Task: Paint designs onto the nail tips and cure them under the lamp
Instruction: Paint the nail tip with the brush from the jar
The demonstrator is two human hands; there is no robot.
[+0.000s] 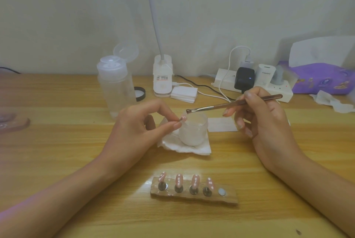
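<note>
Left hand (pixel 138 128) pinches a pink nail tip (pixel 183 118) between thumb and forefinger at the jar's (pixel 194 134) 10 o'clock rim. Right hand (pixel 265 120), at 3 o'clock, grips a brush (pixel 230 104), bristles just above the jar; the holder (pixel 227 197) lies at 6 o'clock.

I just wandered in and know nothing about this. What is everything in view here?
light wooden table: one, tan, under everything
white tissue: one, white, centre
frosted small jar: one, whitish, on the tissue
brown holder strip: one, brown, front centre
dotted pink nail tips: four, pink with white, upright on the strip
loose pink nail tip: one, pink, at the jar's rim
thin brown brush: one, brown, tip above the jar
clear plastic bottle: one, clear, back left, cap open
white gooseneck lamp: one, white, back centre
white power strip: one, white, back right, plugs in it
purple pack: one, purple, far right
left hand: one, pinches the loose tip
right hand: one, holds the brush
</note>
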